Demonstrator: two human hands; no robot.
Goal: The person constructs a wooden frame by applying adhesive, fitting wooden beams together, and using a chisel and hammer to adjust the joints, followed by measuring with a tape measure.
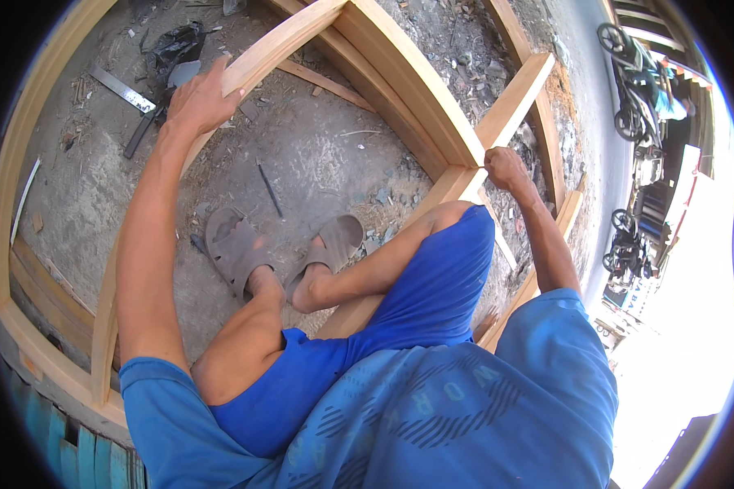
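A large wooden frame [420,85] of pale planed timber stands around my legs, its rails meeting at corners. My left hand [200,99] is closed around the end of its upper left rail [281,41], thumb along the near side. At the right-hand corner, where the rails meet a crossing piece [515,98], my right hand [507,169] is a fist against the joint. Its palm side is hidden, so I cannot tell what lies inside it. My right knee is beside the rail below that joint.
On the dusty concrete floor lie a try square [124,91] with a dark handle, a dark pencil [270,191] and a crumpled black plastic bag [176,47]. My sandals [238,253] are inside the frame. More timber [47,285] borders the left. Motorcycles [628,90] stand along the road at right.
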